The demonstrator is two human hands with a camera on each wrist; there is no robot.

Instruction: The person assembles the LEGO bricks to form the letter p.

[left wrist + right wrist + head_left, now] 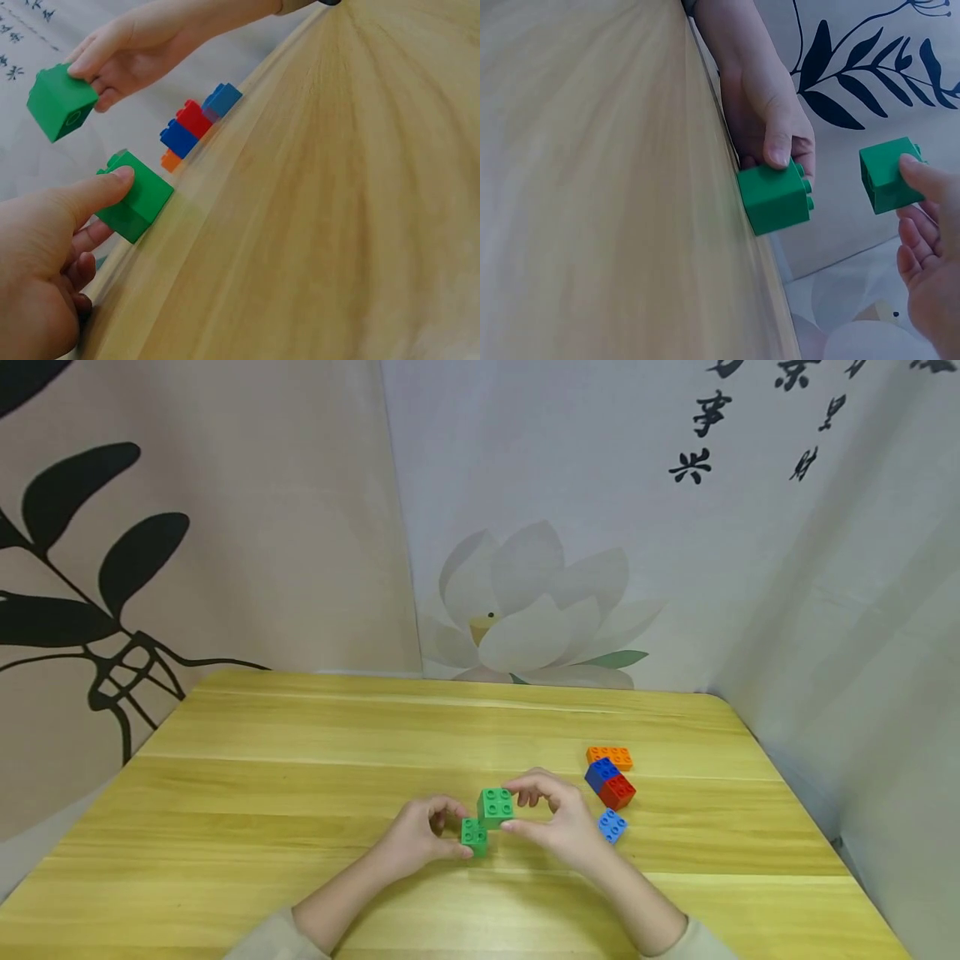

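My left hand point(411, 837) pinches a green toy building brick point(473, 839) between thumb and fingers. In the left wrist view this brick point(150, 196) stands on the tabletop, studs facing up. A second green brick point(496, 807) is pinched by my right hand point(562, 827) and held in the air. The right wrist view shows a gap between this raised brick point(889, 176) and the lower one point(776, 199). Its hollow underside partly shows in the left wrist view.
Right of my right hand lie an orange brick point(609, 757), a dark blue brick point(602, 772) touching a red brick point(618, 792), and a light blue brick point(612, 826). They rest on the wooden table point(300, 760). A printed curtain point(300, 510) hangs behind it.
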